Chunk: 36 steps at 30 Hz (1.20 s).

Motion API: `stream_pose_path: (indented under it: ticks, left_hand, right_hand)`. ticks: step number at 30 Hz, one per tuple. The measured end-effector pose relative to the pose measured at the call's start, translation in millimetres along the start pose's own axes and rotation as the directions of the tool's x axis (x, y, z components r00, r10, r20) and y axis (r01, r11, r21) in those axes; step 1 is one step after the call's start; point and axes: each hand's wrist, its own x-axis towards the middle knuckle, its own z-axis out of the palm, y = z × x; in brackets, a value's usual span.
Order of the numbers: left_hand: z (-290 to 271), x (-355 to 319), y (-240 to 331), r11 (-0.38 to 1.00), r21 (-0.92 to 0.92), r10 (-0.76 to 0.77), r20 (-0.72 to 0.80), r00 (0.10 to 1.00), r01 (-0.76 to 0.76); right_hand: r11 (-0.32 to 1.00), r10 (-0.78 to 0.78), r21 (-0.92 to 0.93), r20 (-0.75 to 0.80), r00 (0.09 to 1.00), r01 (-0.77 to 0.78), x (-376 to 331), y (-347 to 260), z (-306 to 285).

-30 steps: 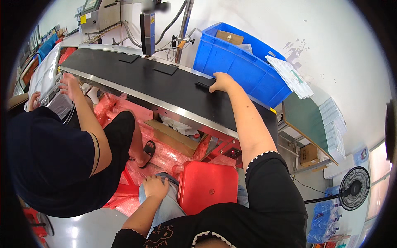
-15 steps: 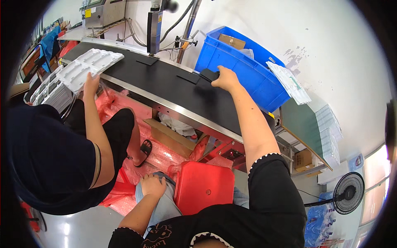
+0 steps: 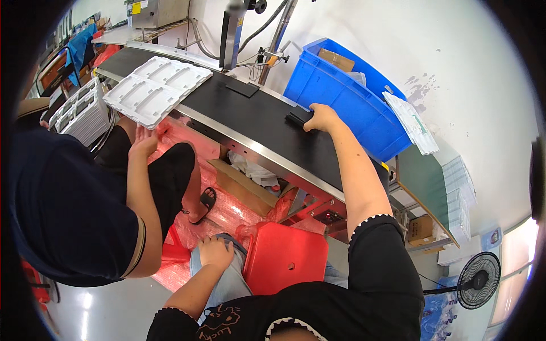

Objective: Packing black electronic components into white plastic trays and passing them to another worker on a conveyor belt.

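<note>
Under our right hand [image 3: 322, 118], most of the black flat piece [image 3: 298, 119] is hidden; we cannot tell whether our fingers grip it.

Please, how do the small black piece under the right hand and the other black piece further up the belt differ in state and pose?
The black piece under the right hand is covered in part by the fingers and lies at the belt's far edge, close to the blue bin. The other black piece lies free, untouched, nearer the white trays. It shows whole, as a flat rectangle. Both are dark, flat and rest on the belt.
</note>
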Motion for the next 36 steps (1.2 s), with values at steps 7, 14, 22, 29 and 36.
stream_pose_path:
  ticks: [7,14,22,29,36]
  left_hand:
    - [5,3,0,1.0,-0.016,0.018,-0.037,0.999,-0.019]
    - [8,2,-1,0.999,0.031,0.018,-0.035,0.999,-0.017]
    - [6,4,-1,0.999,0.031,0.012,-0.028,1.0,-0.011]
    - [5,3,-7,0.999,0.041,0.002,-0.034,0.999,-0.001]
    - [5,2,-3,0.998,0.068,0.008,-0.077,0.997,-0.002]
  right_hand:
    - [0.999,0.001,0.036,-0.236,0.972,0.008,2,-11,-5]
    - [0.988,-0.093,0.078,-0.366,0.926,0.13,30,-43,-3]
    - [0.989,-0.013,0.146,-0.1,0.995,0.028,47,-37,19]
    - [0.999,-0.029,0.018,0.022,0.999,0.029,33,-18,6]
    - [0.999,0.043,-0.007,-0.108,0.993,-0.044,-42,5,0]
